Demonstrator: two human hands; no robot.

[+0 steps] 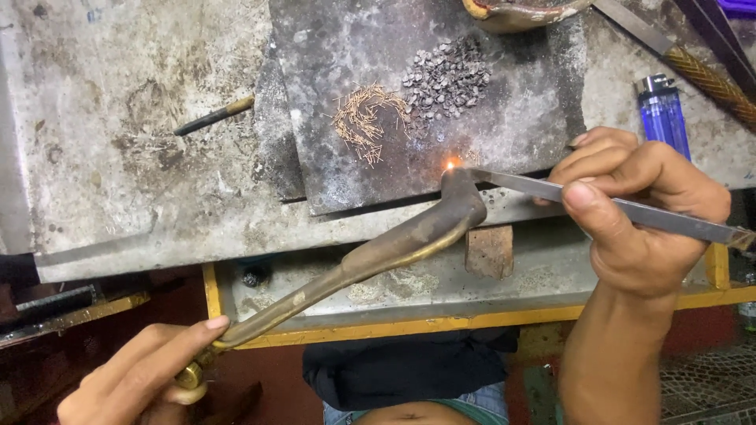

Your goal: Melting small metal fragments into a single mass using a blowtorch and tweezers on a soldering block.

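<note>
My left hand point(138, 378) grips the base of a curved brass blowtorch point(378, 252) at the lower left. Its bent nozzle reaches up to a small orange flame point(451, 164) on the dark grey slab point(504, 134). My right hand point(638, 208) holds long metal tweezers point(543, 187) between thumb and fingers. Their tips meet the flame from the right. A tiny glowing piece sits at that spot. Just beyond it lie a heap of short brass wire bits point(366, 118) and a heap of small dark grey pieces point(446, 77).
A blue lighter point(663, 110) lies at the right of the stained bench. A thin tool with a wooden tip point(213, 116) rests at the left. A bowl rim point(520, 12) shows at the top. A braided hose point(713, 79) crosses the top right. A yellow frame edge point(441, 323) runs below.
</note>
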